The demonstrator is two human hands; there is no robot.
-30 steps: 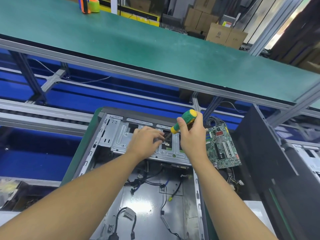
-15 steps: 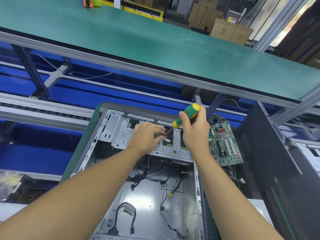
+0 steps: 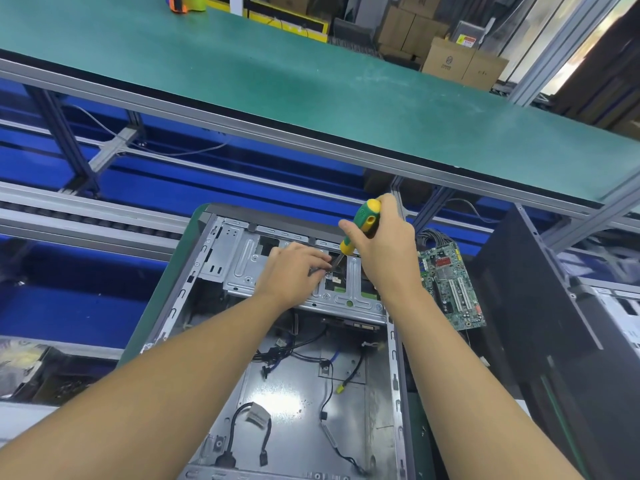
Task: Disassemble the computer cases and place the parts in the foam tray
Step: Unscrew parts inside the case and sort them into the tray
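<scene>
An open computer case (image 3: pixel 180 296) lies flat on the worktop in the lower centre of the frame, its side panel off and the grey floor showing. Loose cables (image 3: pixel 311 348) trail across that floor. A silver drive bracket (image 3: pixel 242 265) spans the case's far end, just above centre of the frame.

The right hand (image 3: pixel 384 258) is over the bracket's right part, its grip clamped round the green and yellow handle of a screwdriver (image 3: pixel 367 216), which tilts with the shaft pointing down and left onto the bracket. The left hand (image 3: pixel 291 275) rests on the bracket just left of it, its grip drawn together, fingertips pinching at the tip of the screwdriver's shaft; whether a screw sits between them is too small to tell.

A green motherboard (image 3: pixel 450 285) lies just right of the case, beside a black panel (image 3: pixel 540 306) at centre right. A green shelf (image 3: pixel 311 81) runs across the upper frame, cardboard boxes (image 3: pixel 450 60) behind it at upper right
</scene>
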